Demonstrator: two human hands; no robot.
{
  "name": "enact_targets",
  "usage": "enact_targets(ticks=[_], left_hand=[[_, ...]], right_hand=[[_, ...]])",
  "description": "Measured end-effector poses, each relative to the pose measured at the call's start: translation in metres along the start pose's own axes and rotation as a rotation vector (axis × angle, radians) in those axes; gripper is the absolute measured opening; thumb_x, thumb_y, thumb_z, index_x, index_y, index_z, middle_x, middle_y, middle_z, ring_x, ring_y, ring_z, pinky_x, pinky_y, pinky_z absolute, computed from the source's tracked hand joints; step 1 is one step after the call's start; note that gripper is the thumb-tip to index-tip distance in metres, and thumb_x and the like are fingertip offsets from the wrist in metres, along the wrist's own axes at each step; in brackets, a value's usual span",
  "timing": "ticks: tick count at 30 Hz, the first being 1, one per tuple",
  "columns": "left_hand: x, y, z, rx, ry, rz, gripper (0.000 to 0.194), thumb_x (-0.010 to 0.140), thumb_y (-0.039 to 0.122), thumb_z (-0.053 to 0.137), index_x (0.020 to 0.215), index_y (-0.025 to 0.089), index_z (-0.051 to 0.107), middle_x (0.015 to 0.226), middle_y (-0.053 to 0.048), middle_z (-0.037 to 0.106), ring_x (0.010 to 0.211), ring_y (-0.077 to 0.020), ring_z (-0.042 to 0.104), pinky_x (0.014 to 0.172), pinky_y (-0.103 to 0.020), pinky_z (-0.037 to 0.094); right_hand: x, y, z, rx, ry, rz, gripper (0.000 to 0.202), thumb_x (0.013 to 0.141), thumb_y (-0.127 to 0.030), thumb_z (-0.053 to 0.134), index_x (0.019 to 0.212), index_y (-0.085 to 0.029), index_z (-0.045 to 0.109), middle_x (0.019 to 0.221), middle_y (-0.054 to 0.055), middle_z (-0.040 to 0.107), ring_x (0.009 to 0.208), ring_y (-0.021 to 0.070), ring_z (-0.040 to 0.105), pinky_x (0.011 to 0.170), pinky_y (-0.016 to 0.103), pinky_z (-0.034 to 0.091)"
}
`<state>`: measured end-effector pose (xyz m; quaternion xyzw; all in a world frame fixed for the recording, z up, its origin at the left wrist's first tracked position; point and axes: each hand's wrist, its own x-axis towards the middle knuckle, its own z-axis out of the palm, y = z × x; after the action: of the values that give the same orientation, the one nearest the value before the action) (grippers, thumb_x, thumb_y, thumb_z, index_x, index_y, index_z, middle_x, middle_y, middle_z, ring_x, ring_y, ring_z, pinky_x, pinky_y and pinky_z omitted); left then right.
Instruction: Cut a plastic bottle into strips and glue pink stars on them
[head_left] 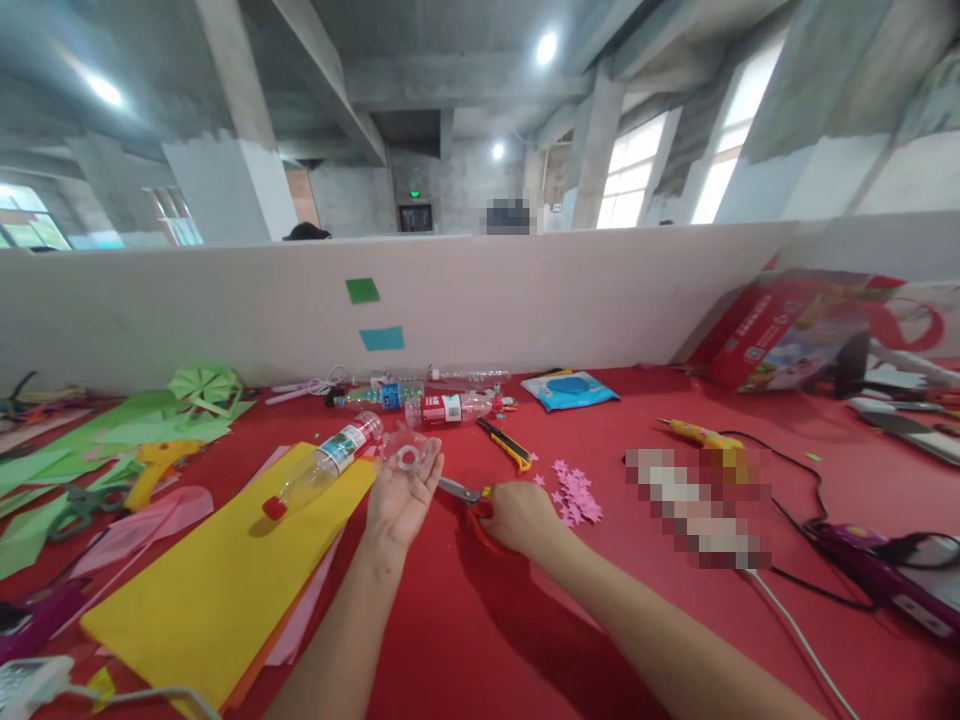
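Observation:
My left hand (pixel 405 497) is turned palm up, with a clear cut piece of plastic bottle (pixel 407 455) resting in its curled fingers. In my right hand (pixel 525 518) are scissors (pixel 459 489) with red handles, their blades pointing left toward my left palm. The blades do not appear to touch the plastic. A clear bottle with a red cap (pixel 330 460) lies on yellow paper (pixel 225 590) left of my left hand. Beyond my right hand are a yellow utility knife (pixel 508 446) and small pink stars (pixel 576 495).
More bottles (pixel 450 407) and a blue packet (pixel 570 390) lie along the white partition (pixel 525 300). Green paper (pixel 142 420) and a yellow glue gun (pixel 159 470) are at left. At right are another glue gun (pixel 701 434), cables and a red bag (pixel 787 330).

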<state>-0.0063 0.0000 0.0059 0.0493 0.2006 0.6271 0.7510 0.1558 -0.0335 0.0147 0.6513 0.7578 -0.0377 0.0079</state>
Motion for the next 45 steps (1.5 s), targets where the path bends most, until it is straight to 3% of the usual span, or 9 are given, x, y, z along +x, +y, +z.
enact_targets(ticks=[4,10,20,22,25,28,33,41,45], left_hand=[[-0.002,-0.003,0.0,0.043,-0.019,0.011,0.028,0.088,0.016,0.034,0.075,0.012,0.058,0.092,-0.016,0.069,0.097,-0.0238,0.065,0.076,-0.034,0.053],[-0.005,-0.008,0.003,0.122,-0.006,0.044,0.025,0.086,0.016,0.04,0.068,0.013,0.057,0.071,-0.007,0.066,0.057,-0.0137,0.062,0.046,-0.021,0.047],[-0.009,-0.024,0.009,0.115,0.123,-0.045,0.022,0.09,0.014,0.039,0.086,0.007,0.059,0.08,-0.014,0.069,0.083,-0.0197,0.069,0.067,-0.024,0.058],[-0.009,-0.03,0.007,0.142,0.124,-0.064,0.021,0.091,0.016,0.04,0.088,0.007,0.059,0.078,-0.012,0.069,0.081,-0.0188,0.069,0.067,-0.023,0.058],[-0.013,-0.043,0.007,0.244,0.113,-0.129,0.021,0.09,0.018,0.042,0.087,0.007,0.06,0.075,-0.011,0.07,0.073,-0.0156,0.069,0.064,-0.021,0.057],[-0.02,-0.054,0.007,0.364,0.058,-0.182,0.018,0.088,0.019,0.048,0.084,0.009,0.061,0.073,-0.008,0.069,0.063,-0.0119,0.066,0.06,-0.02,0.055],[-0.027,-0.064,0.002,0.59,-0.183,-0.228,0.022,0.083,0.033,0.056,0.079,0.012,0.061,0.064,-0.003,0.064,0.054,-0.0112,0.059,0.055,-0.022,0.047],[-0.025,-0.058,-0.001,0.8,-0.378,-0.236,0.016,0.078,0.024,0.059,0.089,0.012,0.061,0.068,-0.006,0.065,0.064,-0.0157,0.061,0.059,-0.025,0.042],[-0.02,-0.057,0.008,0.681,-0.315,-0.23,0.011,0.076,0.018,0.053,0.084,0.015,0.06,0.07,-0.003,0.064,0.06,-0.0139,0.06,0.056,-0.025,0.043]], right_hand=[[0.011,-0.001,0.001,-0.003,0.008,-0.07,0.028,0.079,-0.029,0.05,0.087,-0.012,0.071,0.088,0.018,0.071,0.085,0.0294,0.068,0.066,0.03,0.048],[0.013,-0.003,0.001,0.044,0.034,-0.102,0.021,0.075,-0.022,0.054,0.088,-0.012,0.068,0.085,0.016,0.071,0.081,0.0271,0.068,0.064,0.028,0.048],[-0.002,0.009,0.002,0.326,0.243,-0.206,0.013,0.086,-0.025,0.05,0.088,-0.015,0.059,0.094,0.01,0.064,0.092,0.0206,0.061,0.081,0.029,0.044],[-0.005,0.018,0.005,0.512,0.258,-0.172,0.014,0.086,-0.027,0.052,0.093,-0.016,0.055,0.095,0.008,0.064,0.088,0.0171,0.061,0.077,0.027,0.046],[-0.008,0.025,0.014,1.09,0.22,-0.163,0.031,0.079,-0.03,0.059,0.105,-0.017,0.048,0.1,0.008,0.063,0.091,0.0172,0.062,0.08,0.03,0.047],[-0.009,0.024,0.021,1.454,0.198,-0.209,0.034,0.074,-0.034,0.063,0.101,-0.019,0.047,0.099,0.007,0.064,0.094,0.0189,0.061,0.084,0.033,0.046],[-0.013,0.02,0.019,1.634,0.126,-0.142,0.026,0.076,-0.041,0.06,0.085,-0.022,0.046,0.059,-0.005,0.057,0.051,0.0131,0.056,0.053,0.027,0.046],[-0.012,0.027,0.015,1.596,0.186,-0.152,0.023,0.073,-0.037,0.062,0.082,-0.02,0.049,0.072,-0.003,0.06,0.068,0.0148,0.06,0.062,0.027,0.048],[-0.006,0.031,0.006,1.512,0.235,-0.156,0.023,0.073,-0.029,0.062,0.088,-0.02,0.048,0.084,0.001,0.063,0.078,0.016,0.062,0.07,0.028,0.05]])
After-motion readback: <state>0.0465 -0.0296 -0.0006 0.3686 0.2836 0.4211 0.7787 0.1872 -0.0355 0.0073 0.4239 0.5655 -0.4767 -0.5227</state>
